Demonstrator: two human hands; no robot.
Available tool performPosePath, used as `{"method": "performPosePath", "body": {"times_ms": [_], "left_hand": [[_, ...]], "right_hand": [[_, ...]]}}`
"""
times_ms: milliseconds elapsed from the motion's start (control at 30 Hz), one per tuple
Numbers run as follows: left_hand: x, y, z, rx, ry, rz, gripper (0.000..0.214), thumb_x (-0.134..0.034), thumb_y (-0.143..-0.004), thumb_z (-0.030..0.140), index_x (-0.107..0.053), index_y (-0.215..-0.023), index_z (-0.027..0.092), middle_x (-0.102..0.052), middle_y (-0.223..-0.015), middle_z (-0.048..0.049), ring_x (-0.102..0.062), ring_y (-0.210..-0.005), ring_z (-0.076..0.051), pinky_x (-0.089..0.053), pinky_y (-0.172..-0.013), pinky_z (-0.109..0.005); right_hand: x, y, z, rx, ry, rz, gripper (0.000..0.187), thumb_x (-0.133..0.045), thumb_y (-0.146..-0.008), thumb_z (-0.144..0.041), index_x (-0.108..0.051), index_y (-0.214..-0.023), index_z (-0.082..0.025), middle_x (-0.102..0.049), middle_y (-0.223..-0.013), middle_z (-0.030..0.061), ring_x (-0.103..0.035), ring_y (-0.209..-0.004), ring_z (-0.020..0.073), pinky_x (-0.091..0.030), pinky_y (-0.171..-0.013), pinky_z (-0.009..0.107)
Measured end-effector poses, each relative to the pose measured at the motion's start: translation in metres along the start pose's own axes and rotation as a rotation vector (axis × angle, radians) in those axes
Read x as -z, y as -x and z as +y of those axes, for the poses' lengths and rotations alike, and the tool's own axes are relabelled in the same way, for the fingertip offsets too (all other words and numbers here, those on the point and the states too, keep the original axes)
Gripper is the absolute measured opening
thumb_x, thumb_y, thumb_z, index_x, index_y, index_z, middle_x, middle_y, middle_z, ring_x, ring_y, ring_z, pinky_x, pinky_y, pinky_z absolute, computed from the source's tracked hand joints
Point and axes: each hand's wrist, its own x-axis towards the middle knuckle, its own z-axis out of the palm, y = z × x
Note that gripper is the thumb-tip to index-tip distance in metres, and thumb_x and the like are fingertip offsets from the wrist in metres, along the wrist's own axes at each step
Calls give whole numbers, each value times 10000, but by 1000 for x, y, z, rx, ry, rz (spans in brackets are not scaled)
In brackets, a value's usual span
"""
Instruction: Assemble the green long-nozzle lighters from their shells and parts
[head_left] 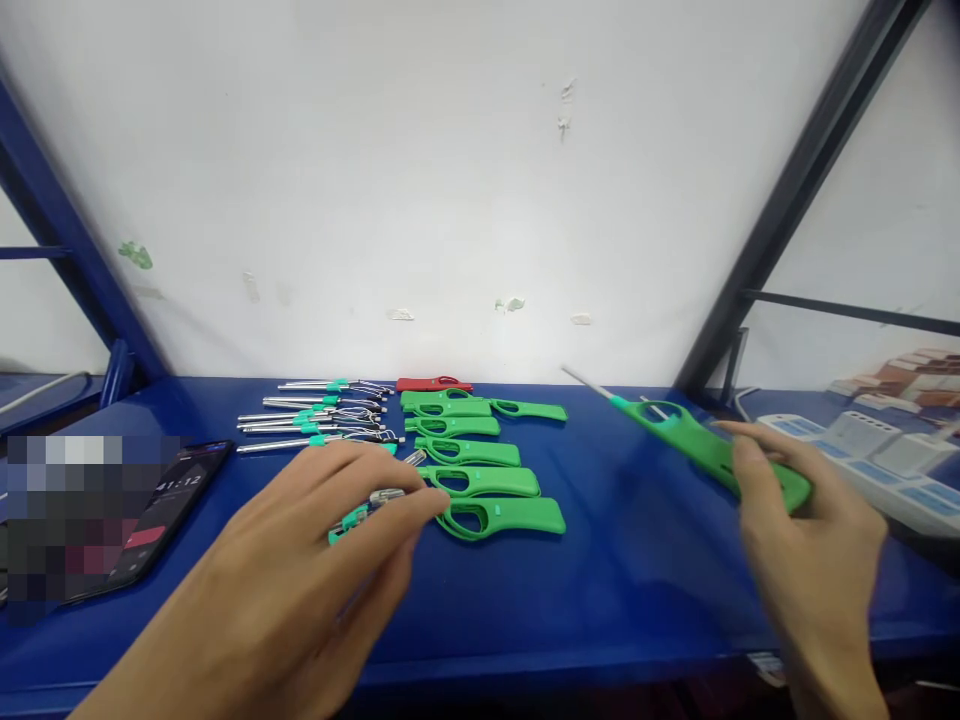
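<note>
My right hand is closed round the handle end of a green stick lighter, held above the right side of the blue table. Its thin metal rod points up and to the left. Over the table at left centre hovers my left hand, fingers bent and apart, a fingertip over the front end of the nearest green lighter housing. Whether it touches that housing I cannot tell. Small clear parts with teal ends show partly behind my left fingers. Several more green housings lie in a column beyond.
Metal lighter rods with teal collars and wires lie at the back left. A red housing rests by the white wall. A phone lies on the left; a white power strip stands at the right. Dark posts rise both sides.
</note>
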Motion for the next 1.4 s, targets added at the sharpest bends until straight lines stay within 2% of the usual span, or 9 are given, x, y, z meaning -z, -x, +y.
{"method": "performPosePath", "body": {"times_ms": [133,333,533,667,867,1000,1200,1300,1400], "left_hand": [[5,0,-15,-2,-63,65,249,-530,-1098,173,-636,-1272,316,-742,-1175,40,-693,-1084,-140,-481,-1020,-251],[16,4,-29,83,-98,153,260,-561,-1074,241,-652,-1280,372,-779,-1011,97,-758,-838,-120,-545,-811,-226],[20,13,-37,191,-128,181,223,-599,-1063,320,-686,-1241,424,-812,-1091,146,-796,-924,-118,-575,-947,-218],[21,14,-41,225,-119,191,232,-621,-1046,299,-712,-1231,407,-816,-1117,157,-796,-890,-112,-588,-905,-212],[27,9,-43,316,-152,96,264,-546,-1059,439,-779,-1169,382,-840,-1009,131,-774,-734,-135,-587,-758,-234],[23,6,-45,356,-117,-8,366,-506,-1066,534,-827,-1108,364,-862,-995,92,-803,-749,-197,-588,-687,-280],[8,15,-48,344,41,-235,331,-505,-1111,514,-800,-1214,403,-856,-1148,55,-824,-1005,-244,-626,-862,-348],[4,18,-47,347,60,-231,323,-497,-1118,521,-784,-1230,425,-849,-1186,64,-819,-1050,-252,-635,-912,-382],[2,19,-48,346,44,-204,316,-510,-1106,531,-787,-1220,432,-850,-1189,68,-823,-1060,-275,-648,-922,-422]], "right_hand": [[0,-17,20,-4,161,-22,455,-546,-982,-584,-817,-1162,-265,-780,-1022,109,-672,-884,336,-466,-858,478],[8,-25,45,-51,327,-193,538,-503,-943,-695,-809,-1119,-289,-799,-897,106,-695,-774,358,-490,-732,462],[2,-24,69,-27,493,-419,615,-583,-869,-839,-834,-1104,-329,-836,-878,107,-750,-702,390,-521,-635,460],[-7,-20,85,-4,547,-520,660,-522,-903,-868,-825,-975,-286,-817,-812,135,-761,-670,412,-547,-618,489],[0,-24,86,45,587,-506,754,-442,-898,-922,-800,-1070,-282,-811,-903,181,-783,-796,478,-584,-708,603],[0,-31,68,120,544,-533,698,-420,-921,-889,-786,-1130,-332,-824,-923,136,-788,-710,392,-603,-643,533],[-61,-44,28,410,465,-731,371,-649,-997,-604,-802,-1151,-303,-841,-994,61,-809,-858,309,-639,-777,439],[-103,-62,12,596,453,-820,360,-657,-1078,-482,-730,-1323,-228,-775,-1298,102,-759,-1114,263,-618,-999,497],[-138,-82,7,743,447,-920,377,-691,-1078,-428,-681,-1398,-229,-686,-1453,117,-716,-1208,266,-615,-1038,510]]}}
